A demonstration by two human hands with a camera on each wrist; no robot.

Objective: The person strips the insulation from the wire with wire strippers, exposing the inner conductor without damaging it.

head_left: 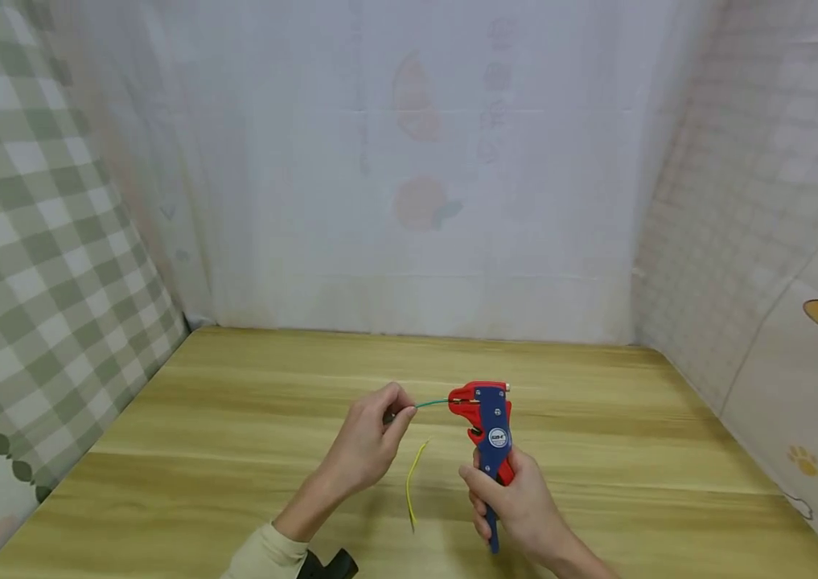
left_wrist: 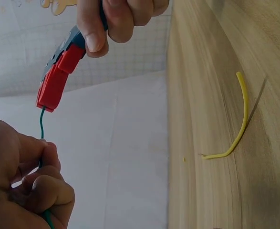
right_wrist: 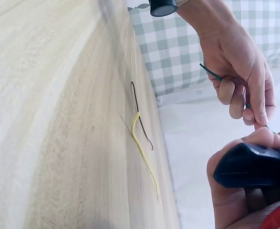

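My left hand (head_left: 368,438) pinches a green wire (head_left: 432,403) between thumb and forefinger. The wire runs right into the red head of a blue and red wire stripper (head_left: 493,414), its far end hidden between the jaws. My right hand (head_left: 520,503) grips the stripper by its handles, with the tool standing upright above the table. In the right wrist view, the other end of the green wire (right_wrist: 210,72) sticks out behind the left palm. Below the hands, a bent yellow wire (head_left: 411,486) lies on the table.
A thin dark wire (right_wrist: 135,95) lies beside the yellow one in the right wrist view. The wood-grain table (head_left: 199,418) reaches back to a white cloth (head_left: 293,201). Green checked cloth (head_left: 32,177) hangs at the left, printed cloth (head_left: 763,338) at the right.
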